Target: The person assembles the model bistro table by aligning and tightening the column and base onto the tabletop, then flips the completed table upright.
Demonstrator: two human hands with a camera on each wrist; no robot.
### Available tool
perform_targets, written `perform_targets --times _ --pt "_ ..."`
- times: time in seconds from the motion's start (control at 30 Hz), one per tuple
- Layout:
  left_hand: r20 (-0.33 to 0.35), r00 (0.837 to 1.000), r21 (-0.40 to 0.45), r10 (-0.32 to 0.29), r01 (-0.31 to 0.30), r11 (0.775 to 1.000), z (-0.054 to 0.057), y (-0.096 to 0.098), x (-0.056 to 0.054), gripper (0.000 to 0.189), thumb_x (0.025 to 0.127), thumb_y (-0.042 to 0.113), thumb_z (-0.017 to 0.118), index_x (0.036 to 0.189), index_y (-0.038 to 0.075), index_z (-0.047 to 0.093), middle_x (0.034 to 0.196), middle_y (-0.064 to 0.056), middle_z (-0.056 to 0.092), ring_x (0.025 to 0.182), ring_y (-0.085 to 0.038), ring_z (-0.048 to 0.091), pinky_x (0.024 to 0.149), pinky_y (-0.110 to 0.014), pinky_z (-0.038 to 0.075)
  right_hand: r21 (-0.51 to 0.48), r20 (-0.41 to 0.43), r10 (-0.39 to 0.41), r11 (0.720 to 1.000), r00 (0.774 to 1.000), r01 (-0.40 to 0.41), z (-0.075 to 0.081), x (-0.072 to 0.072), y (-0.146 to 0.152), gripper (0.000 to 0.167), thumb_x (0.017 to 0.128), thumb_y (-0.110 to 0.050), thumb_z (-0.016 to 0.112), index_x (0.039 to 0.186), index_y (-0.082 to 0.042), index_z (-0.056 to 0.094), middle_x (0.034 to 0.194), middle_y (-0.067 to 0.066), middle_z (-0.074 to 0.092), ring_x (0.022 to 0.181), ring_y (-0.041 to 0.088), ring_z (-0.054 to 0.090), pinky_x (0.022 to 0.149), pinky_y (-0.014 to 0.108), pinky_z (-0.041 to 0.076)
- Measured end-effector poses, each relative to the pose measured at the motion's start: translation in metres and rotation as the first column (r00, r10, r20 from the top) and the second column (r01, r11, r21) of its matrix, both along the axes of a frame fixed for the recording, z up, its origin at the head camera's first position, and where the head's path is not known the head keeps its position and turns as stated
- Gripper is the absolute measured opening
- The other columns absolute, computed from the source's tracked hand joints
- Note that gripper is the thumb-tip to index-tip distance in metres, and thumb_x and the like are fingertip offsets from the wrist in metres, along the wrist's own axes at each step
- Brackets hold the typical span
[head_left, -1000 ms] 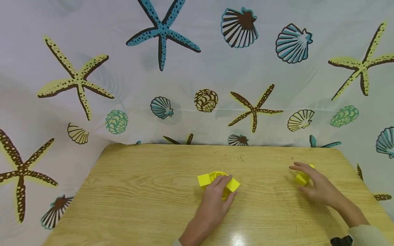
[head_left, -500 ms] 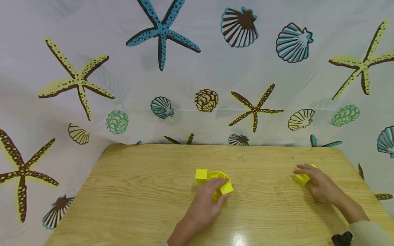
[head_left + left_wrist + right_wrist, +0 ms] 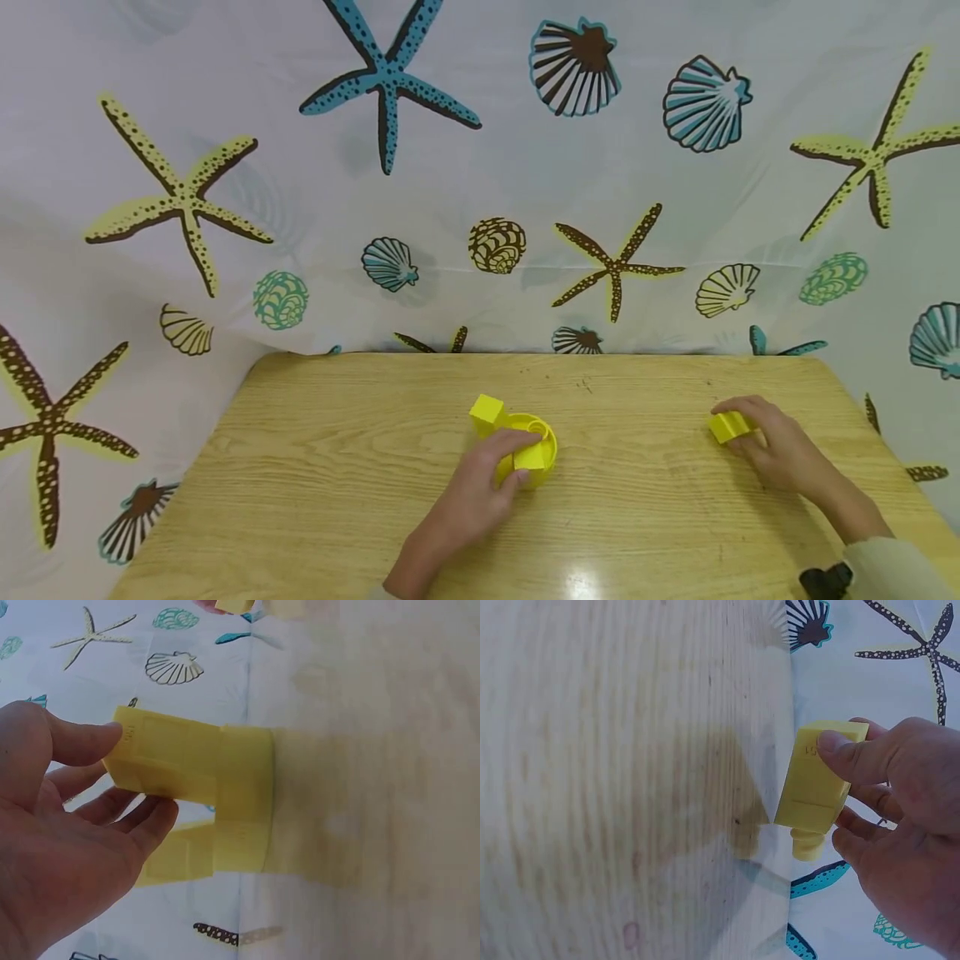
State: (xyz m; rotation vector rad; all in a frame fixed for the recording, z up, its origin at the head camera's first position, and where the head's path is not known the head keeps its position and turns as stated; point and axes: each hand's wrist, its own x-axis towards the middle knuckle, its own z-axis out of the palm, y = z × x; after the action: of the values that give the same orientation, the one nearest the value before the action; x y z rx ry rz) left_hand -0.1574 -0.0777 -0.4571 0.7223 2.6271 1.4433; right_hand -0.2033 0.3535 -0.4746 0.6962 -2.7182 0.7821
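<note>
A yellow plastic piece with a round base [image 3: 551, 457] and blocky uprights sits on the wooden table. My left hand [image 3: 468, 496] pinches the nearer upright [image 3: 165, 754] between thumb and fingers. The other upright [image 3: 487, 413] rises at the far left of the base, and a small ring [image 3: 537, 427] shows inside it. To the right, my right hand [image 3: 783, 450] holds a smaller yellow block [image 3: 727, 427] by its sides. A rounded knob [image 3: 808, 845] sticks out of one end of that block in the right wrist view. Whether the block touches the table is unclear.
The pale wooden table [image 3: 337, 467] reaches back to a white cloth [image 3: 450, 200] printed with starfish and shells, which hangs behind and at both sides. A black strap or device [image 3: 825, 581] sits by the right sleeve [image 3: 892, 567].
My left hand has shifted left, and the base with its uprights has turned with it. My right hand's fingers have come round the small block, which has tilted and moved slightly left.
</note>
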Motion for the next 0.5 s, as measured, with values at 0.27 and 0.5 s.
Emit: perform_targets --times 0.27,0.5 --pt "0.023 1.0 0.051 -0.011 0.01 0.999 0.004 -0.02 -0.005 0.037 0.1 -0.002 0.061 0.136 0.006 0.064 0.135 -0.009 0.051 0.129 -0.029 0.052 0.105 -0.049 0.052 -0.014 -0.075 -0.021 1.0 0.997 0.02 0.008 0.003 -0.018 0.046 0.086 0.005 0.079 0.128 -0.002 0.059 0.122 0.019 0.064 0.11 0.041 0.062 0.086 0.062 0.055" --pt "0.0 0.997 0.048 0.079 -0.079 0.996 -0.003 -0.015 -0.006 0.036 0.092 0.021 0.081 0.125 0.011 0.068 0.119 -0.007 0.053 0.115 -0.026 0.057 0.094 -0.044 0.059 -0.131 -0.027 -0.02 0.991 0.999 0.016 0.012 0.006 -0.038 0.042 0.09 0.005 0.075 0.125 0.002 0.053 0.124 0.022 0.064 0.117 0.045 0.061 0.097 0.056 0.049"
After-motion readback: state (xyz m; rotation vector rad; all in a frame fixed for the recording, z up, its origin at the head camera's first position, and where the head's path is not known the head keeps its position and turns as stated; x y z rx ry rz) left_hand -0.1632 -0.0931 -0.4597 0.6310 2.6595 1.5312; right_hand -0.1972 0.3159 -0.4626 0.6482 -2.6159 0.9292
